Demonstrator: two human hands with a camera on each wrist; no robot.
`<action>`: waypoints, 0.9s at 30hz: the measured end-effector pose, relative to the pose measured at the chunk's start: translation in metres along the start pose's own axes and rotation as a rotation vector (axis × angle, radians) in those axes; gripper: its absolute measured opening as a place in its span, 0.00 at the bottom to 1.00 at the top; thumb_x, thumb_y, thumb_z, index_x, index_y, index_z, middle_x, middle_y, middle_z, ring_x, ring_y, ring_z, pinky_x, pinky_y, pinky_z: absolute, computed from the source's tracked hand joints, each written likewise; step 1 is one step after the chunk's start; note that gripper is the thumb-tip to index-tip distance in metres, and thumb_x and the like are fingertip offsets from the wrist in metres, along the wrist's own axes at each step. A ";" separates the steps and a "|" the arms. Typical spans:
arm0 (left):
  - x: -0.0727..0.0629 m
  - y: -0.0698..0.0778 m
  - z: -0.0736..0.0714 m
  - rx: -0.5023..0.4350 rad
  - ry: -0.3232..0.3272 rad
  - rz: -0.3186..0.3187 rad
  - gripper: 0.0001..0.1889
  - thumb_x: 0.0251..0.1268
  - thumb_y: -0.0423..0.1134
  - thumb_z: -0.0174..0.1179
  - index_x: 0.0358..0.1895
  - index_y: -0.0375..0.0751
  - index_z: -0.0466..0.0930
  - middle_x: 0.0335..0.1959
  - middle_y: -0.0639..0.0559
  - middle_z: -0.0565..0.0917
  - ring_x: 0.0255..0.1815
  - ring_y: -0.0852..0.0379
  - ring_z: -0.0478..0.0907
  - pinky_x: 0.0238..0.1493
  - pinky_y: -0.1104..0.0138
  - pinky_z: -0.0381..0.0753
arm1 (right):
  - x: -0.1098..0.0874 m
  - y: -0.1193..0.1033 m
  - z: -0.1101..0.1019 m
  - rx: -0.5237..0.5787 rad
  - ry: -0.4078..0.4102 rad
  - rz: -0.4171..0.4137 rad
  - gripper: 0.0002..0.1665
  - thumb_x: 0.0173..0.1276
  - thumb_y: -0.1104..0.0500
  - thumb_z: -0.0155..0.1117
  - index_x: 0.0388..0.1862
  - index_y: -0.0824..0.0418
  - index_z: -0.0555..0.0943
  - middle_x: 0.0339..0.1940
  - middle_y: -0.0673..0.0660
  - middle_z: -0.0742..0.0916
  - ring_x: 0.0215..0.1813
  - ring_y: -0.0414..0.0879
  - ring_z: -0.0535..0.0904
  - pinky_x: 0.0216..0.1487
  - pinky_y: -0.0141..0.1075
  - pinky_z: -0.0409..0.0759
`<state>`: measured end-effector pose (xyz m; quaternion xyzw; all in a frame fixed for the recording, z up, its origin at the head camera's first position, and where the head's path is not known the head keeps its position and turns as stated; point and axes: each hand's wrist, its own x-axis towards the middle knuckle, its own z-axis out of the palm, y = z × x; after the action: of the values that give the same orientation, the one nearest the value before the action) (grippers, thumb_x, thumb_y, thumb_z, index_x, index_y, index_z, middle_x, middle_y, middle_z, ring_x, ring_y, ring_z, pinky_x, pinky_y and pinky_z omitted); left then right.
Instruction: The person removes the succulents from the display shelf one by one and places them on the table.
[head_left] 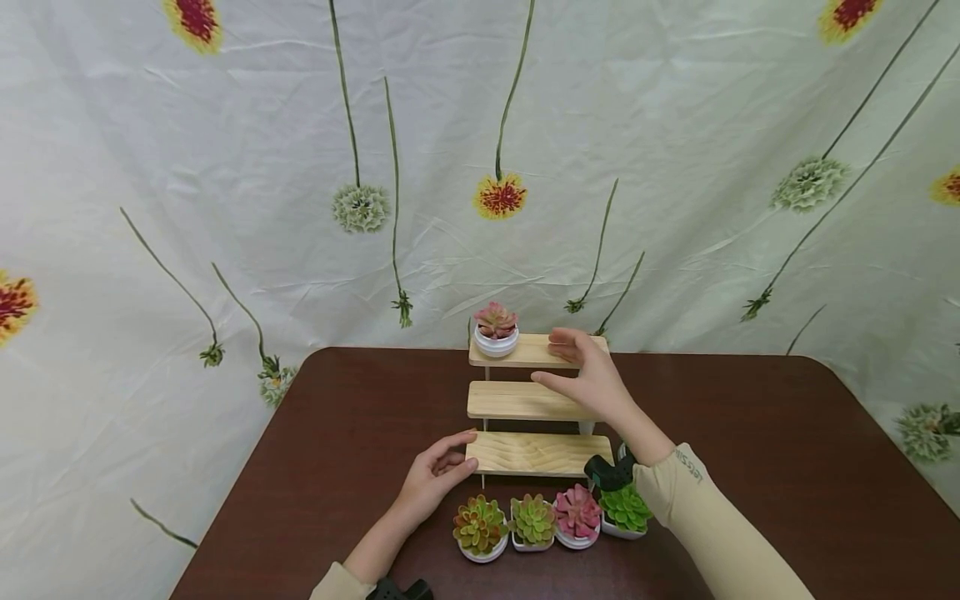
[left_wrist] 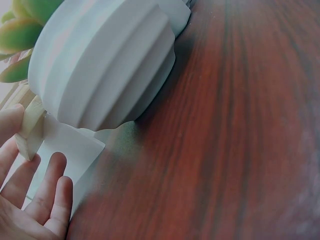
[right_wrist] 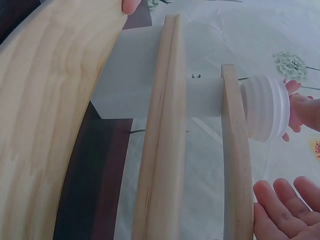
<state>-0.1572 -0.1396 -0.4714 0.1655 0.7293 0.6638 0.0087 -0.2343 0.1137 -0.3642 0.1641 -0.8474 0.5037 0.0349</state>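
A three-tier wooden display stand (head_left: 528, 454) with white side supports stands on the table. My left hand (head_left: 438, 475) pinches the left end of its lowest board; the left wrist view has thumb and fingertips at the board's corner (left_wrist: 32, 127). On the top board's left end sits a pink succulent (head_left: 496, 323) in a white ribbed pot (right_wrist: 265, 107). Beside that pot, my right hand (head_left: 588, 373) hovers over the top tier with fingers spread and nothing in its grasp. In the right wrist view its fingers (right_wrist: 280, 210) appear close to the top board's edge.
In front of the stand is a row of white-potted succulents: orange-green (head_left: 480, 525), pale green (head_left: 532, 521), pink (head_left: 577, 511) and bright green (head_left: 626, 508), the last partly behind the right forearm. A flower-print cloth (head_left: 450, 125) hangs behind the dark table (head_left: 337, 433).
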 end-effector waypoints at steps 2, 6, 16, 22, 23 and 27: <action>0.000 0.000 0.000 -0.002 0.001 -0.003 0.20 0.63 0.29 0.59 0.58 0.26 0.72 0.64 0.33 0.68 0.42 0.53 0.78 0.43 0.70 0.78 | 0.002 -0.001 0.002 0.013 -0.005 0.005 0.43 0.57 0.53 0.73 0.67 0.62 0.64 0.62 0.61 0.75 0.64 0.54 0.70 0.62 0.49 0.67; 0.000 0.000 0.000 -0.007 0.000 -0.002 0.20 0.63 0.29 0.59 0.58 0.27 0.72 0.64 0.34 0.68 0.42 0.52 0.78 0.42 0.70 0.78 | 0.005 -0.005 0.007 0.018 -0.006 0.001 0.43 0.57 0.53 0.73 0.67 0.62 0.64 0.63 0.61 0.74 0.64 0.53 0.70 0.61 0.48 0.68; 0.000 0.000 0.000 -0.004 -0.003 -0.008 0.20 0.63 0.29 0.59 0.58 0.26 0.72 0.64 0.34 0.68 0.43 0.51 0.79 0.43 0.69 0.78 | 0.013 -0.009 0.018 0.028 0.004 0.019 0.46 0.54 0.52 0.74 0.68 0.62 0.63 0.63 0.61 0.73 0.64 0.54 0.69 0.59 0.47 0.70; 0.000 -0.001 0.000 -0.007 -0.001 -0.011 0.20 0.64 0.29 0.59 0.59 0.27 0.72 0.64 0.34 0.68 0.43 0.51 0.78 0.43 0.69 0.78 | 0.019 -0.014 0.026 0.045 0.021 0.023 0.47 0.53 0.52 0.75 0.68 0.63 0.64 0.63 0.61 0.74 0.64 0.54 0.69 0.62 0.45 0.68; 0.000 -0.001 0.000 -0.009 -0.002 -0.010 0.20 0.64 0.29 0.59 0.59 0.27 0.71 0.64 0.34 0.68 0.43 0.51 0.78 0.43 0.69 0.78 | 0.020 -0.015 0.027 0.043 0.022 0.023 0.47 0.53 0.52 0.75 0.67 0.63 0.64 0.62 0.61 0.74 0.64 0.54 0.69 0.62 0.45 0.68; 0.000 0.000 0.000 -0.012 -0.006 -0.007 0.21 0.64 0.29 0.58 0.59 0.27 0.71 0.64 0.33 0.68 0.43 0.52 0.78 0.43 0.69 0.78 | 0.024 -0.015 0.032 0.039 0.029 0.010 0.47 0.52 0.52 0.76 0.67 0.64 0.64 0.61 0.60 0.75 0.63 0.53 0.70 0.62 0.42 0.68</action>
<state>-0.1574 -0.1399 -0.4714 0.1651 0.7258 0.6677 0.0141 -0.2491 0.0732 -0.3614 0.1532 -0.8376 0.5227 0.0416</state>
